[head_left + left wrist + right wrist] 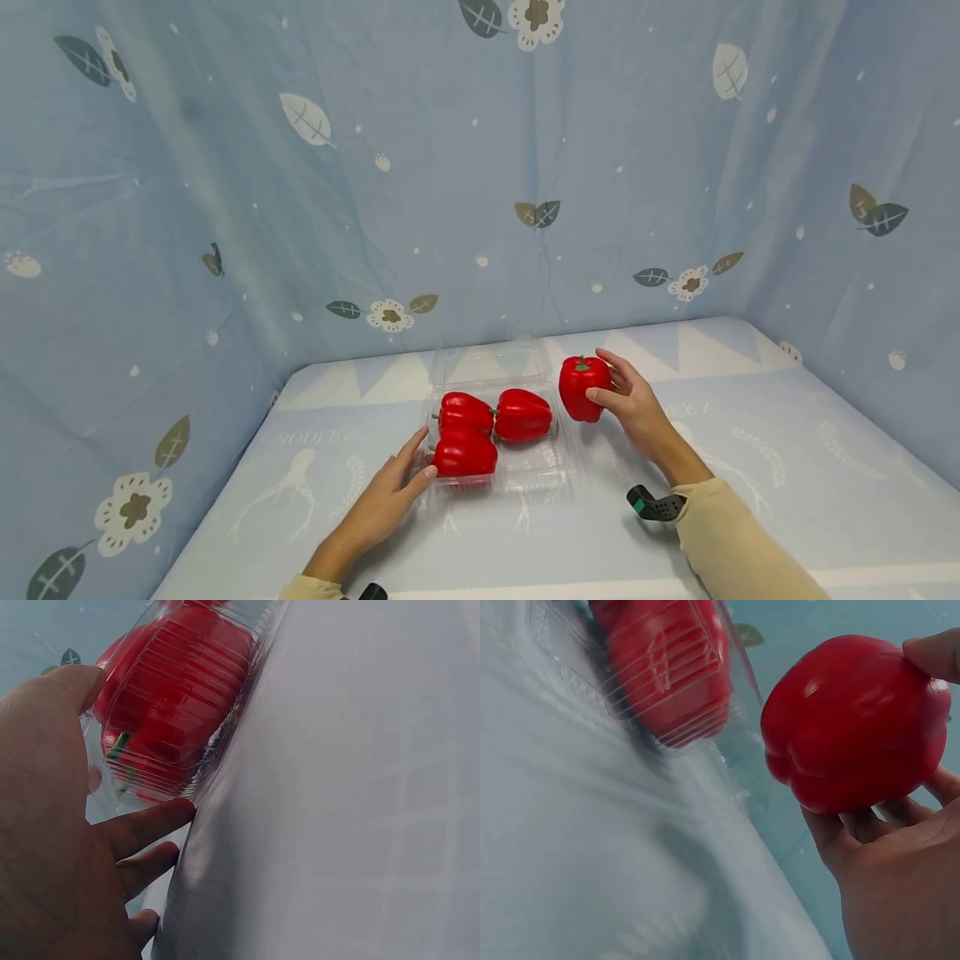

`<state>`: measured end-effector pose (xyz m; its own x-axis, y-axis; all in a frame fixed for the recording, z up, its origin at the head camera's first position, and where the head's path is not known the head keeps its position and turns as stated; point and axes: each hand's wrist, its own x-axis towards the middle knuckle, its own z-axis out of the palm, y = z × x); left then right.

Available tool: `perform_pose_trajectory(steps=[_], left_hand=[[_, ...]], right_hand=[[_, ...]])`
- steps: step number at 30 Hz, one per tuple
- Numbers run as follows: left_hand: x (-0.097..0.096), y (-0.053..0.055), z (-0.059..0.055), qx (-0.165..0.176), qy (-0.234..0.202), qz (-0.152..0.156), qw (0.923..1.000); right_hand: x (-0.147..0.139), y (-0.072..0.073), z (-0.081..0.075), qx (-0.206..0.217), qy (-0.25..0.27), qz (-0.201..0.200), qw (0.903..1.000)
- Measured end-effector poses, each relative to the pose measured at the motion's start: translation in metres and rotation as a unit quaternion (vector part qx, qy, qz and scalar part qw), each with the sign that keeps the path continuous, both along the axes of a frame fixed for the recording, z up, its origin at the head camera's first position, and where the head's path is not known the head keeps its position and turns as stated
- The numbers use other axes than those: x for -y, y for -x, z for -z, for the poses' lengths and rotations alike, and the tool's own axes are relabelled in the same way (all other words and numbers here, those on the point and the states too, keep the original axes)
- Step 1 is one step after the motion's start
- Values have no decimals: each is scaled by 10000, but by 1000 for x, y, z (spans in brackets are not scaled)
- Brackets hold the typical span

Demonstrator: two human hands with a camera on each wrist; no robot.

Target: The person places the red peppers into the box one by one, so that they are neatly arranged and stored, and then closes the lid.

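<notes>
My right hand [637, 408] holds a red bell pepper [579, 390] with a green stem, thumb on one side and fingers on the other. That pepper is raised just right of a clear plastic container [536, 482]; in the right wrist view the pepper's lobed underside [855, 727] shows. Three more red bell peppers lie in the container: one at back left [463, 408], one at front left [463, 452], one at right [523, 415]. My left hand [382, 500] rests at the container's left side, fingers spread, with the thumb at its rim in the left wrist view.
The container's clear lid [491, 363] lies open toward the back. A pale patterned cloth covers the table [300, 500]. Blue patterned curtains [480, 183] stand behind the table and along both sides.
</notes>
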<state>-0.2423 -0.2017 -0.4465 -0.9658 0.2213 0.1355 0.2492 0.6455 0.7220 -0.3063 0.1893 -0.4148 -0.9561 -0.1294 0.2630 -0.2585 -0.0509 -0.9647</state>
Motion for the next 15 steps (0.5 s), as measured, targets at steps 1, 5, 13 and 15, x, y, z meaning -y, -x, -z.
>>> perform_pose_trajectory(steps=[1, 5, 13, 15], left_hand=[[0, 0, 0, 5, -1, 5, 10000], [-1, 0, 0, -38, 50, -12, 10000], [0, -1, 0, -68, 19, 30, 10000], [0, -1, 0, -95, 0, 45, 9999]], right_hand=[[0, -1, 0, -19, -68, -17, 10000], [2, -3, -2, -108, -207, -150, 9996], [6, -6, -7, -237, -416, -344, 9983], [7, -6, -10, -278, -421, -363, 9981]])
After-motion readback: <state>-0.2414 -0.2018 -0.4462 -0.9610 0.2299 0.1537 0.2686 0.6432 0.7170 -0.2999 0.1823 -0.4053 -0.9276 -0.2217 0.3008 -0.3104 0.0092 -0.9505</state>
